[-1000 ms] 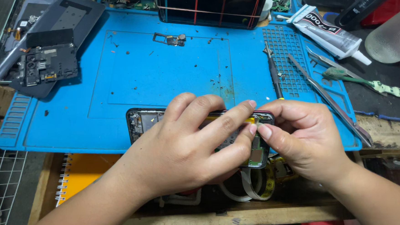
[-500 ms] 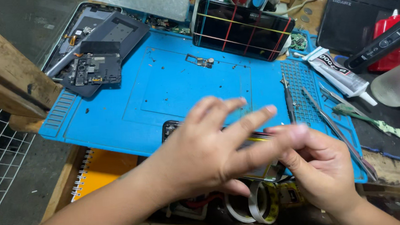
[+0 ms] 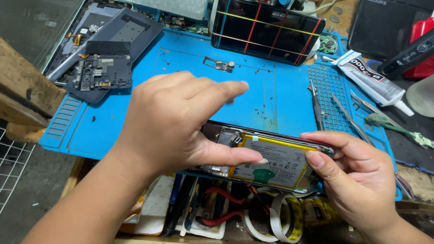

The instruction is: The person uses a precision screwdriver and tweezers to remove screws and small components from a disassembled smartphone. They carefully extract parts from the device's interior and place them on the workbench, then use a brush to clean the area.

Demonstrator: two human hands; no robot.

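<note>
head view — hands (image 3: 259, 169) on opened phone (image 3: 271, 159), yellow-labelled battery (image 3: 273, 161), white glue tube (image 3: 371, 81)

I count two hands, my left hand (image 3: 177, 124) and right hand (image 3: 358, 179), one opened phone (image 3: 271, 156), one blue mat (image 3: 174, 65), one glue tube (image 3: 371, 81), two tape rolls (image 3: 276, 223), one rubber-banded phone (image 3: 266, 28), and one red bottle (image 3: 425, 41).
</note>
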